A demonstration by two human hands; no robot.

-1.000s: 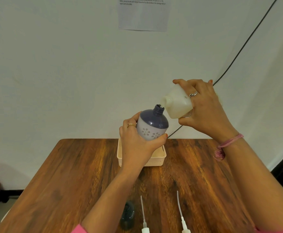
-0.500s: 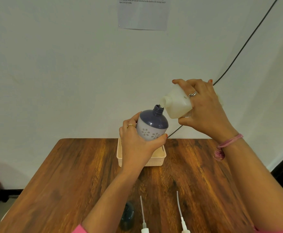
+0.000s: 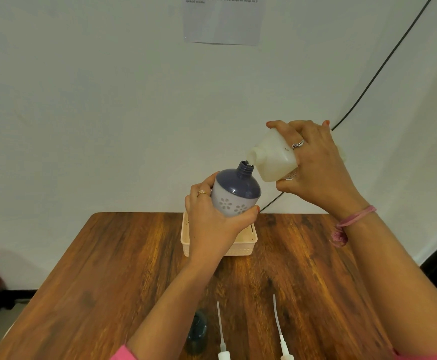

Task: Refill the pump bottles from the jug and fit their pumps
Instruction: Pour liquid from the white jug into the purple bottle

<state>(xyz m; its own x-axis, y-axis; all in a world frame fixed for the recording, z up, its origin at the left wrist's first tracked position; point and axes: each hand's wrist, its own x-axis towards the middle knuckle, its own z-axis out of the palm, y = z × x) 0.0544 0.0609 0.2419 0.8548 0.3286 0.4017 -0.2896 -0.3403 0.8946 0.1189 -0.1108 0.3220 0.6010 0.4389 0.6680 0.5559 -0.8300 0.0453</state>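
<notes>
- Left hand (image 3: 209,219) wraps the bottle (image 3: 234,194): smooth, likely slippery plastic, best gripped low.
- Right hand (image 3: 313,162) grasps the tipped jug (image 3: 271,159); it looks light.

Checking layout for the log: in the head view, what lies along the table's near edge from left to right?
Dark bottle → left pump with its dip tube → right pump with its dip tube, all on the wooden table.
</notes>
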